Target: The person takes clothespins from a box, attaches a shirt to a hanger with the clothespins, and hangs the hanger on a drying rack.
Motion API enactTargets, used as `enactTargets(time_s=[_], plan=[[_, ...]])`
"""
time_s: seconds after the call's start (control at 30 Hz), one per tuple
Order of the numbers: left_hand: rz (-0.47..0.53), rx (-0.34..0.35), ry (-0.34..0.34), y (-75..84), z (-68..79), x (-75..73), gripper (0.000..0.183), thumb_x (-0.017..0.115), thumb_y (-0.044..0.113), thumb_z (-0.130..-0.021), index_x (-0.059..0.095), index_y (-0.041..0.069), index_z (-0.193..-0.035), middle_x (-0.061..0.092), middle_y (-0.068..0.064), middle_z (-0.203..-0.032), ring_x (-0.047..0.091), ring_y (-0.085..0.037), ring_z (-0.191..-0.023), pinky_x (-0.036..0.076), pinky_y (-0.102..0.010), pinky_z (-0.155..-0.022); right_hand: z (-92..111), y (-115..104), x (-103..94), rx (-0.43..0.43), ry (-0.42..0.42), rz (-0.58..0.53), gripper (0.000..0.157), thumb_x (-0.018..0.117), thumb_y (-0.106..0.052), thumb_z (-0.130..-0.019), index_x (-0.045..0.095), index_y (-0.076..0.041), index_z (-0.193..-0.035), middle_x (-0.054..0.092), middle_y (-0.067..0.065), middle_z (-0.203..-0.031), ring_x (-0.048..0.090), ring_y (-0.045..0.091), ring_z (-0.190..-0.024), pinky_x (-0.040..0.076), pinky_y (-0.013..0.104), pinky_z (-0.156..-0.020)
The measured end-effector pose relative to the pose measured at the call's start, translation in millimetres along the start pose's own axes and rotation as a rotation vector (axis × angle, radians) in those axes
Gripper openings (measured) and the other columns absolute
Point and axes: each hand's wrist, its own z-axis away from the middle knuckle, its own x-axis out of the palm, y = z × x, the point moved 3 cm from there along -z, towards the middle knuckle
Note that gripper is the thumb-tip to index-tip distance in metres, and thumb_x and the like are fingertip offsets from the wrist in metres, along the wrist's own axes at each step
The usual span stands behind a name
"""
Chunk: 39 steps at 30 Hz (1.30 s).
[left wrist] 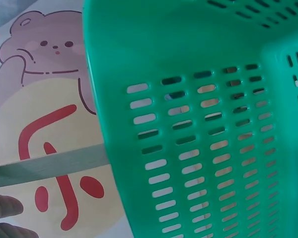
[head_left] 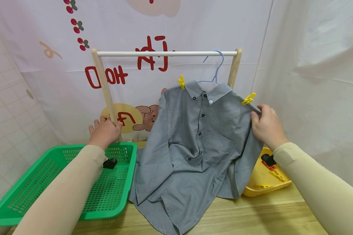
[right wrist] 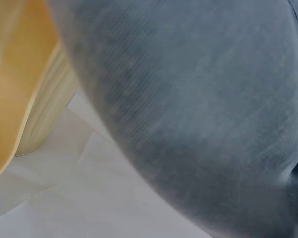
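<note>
A grey button-up shirt (head_left: 194, 143) hangs on a blue hanger (head_left: 217, 70) from the white rod of a small clothes rack (head_left: 167, 54). Yellow clothespins sit on both shoulders, one by the collar (head_left: 181, 82) and one farther out (head_left: 248, 99). With thumb and fingers, my right hand (head_left: 267, 125) pinches the shirt's shoulder just beyond the outer clothespin. The rack's left wooden post (head_left: 105, 86) runs between the thumb and fingers of my left hand (head_left: 106, 132). Grey sleeve cloth (right wrist: 188, 109) fills most of the right wrist view.
A green perforated basket (head_left: 130, 182) stands on the wooden table (head_left: 253, 215) below my left forearm. Behind the shirt's right side, a yellow tray (head_left: 254, 181) holds red and yellow clothespins (head_left: 276, 176). The shirt's hem spreads over the tabletop. A printed white cloth (head_left: 179, 29) hangs behind.
</note>
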Motion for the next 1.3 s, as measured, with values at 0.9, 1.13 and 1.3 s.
enactTargets(time_s=[0.9,1.13,1.3], plan=[[0.077,0.15,0.262,30.1,43.4,-10.6,0.104,0.049,0.058,-0.104,-0.011,0.001,-0.167,-0.02,-0.029,-0.172,-0.016,-0.056,-0.158,-0.003,-0.078,-0.123,29,-44,-13.6,-0.332,0.438,-0.229,0.062,0.057,-0.02,-0.103,0.033,0.008,-0.153,0.016,0.025,-0.172,0.008,0.037,-0.162,0.009,0.05,-0.132],[0.054,0.244,0.31,50.1,59.5,-7.1,0.101,0.056,0.048,-0.104,-0.004,-0.003,-0.167,-0.016,-0.029,-0.173,-0.015,-0.057,-0.159,-0.002,-0.078,-0.123,39,-68,-6.0,-0.447,0.471,-0.203,0.064,0.059,-0.025,-0.097,0.04,0.006,-0.15,0.023,0.026,-0.171,0.011,0.041,-0.162,0.006,0.053,-0.132],[0.024,0.285,0.293,65.8,68.0,-1.4,0.098,0.055,0.049,-0.105,0.001,-0.002,-0.168,-0.013,-0.03,-0.173,-0.013,-0.057,-0.159,-0.003,-0.077,-0.124,46,-86,5.3,-0.538,0.406,-0.191,0.063,0.057,-0.024,-0.098,0.04,0.007,-0.15,0.023,0.028,-0.171,0.01,0.044,-0.162,0.006,0.058,-0.132]])
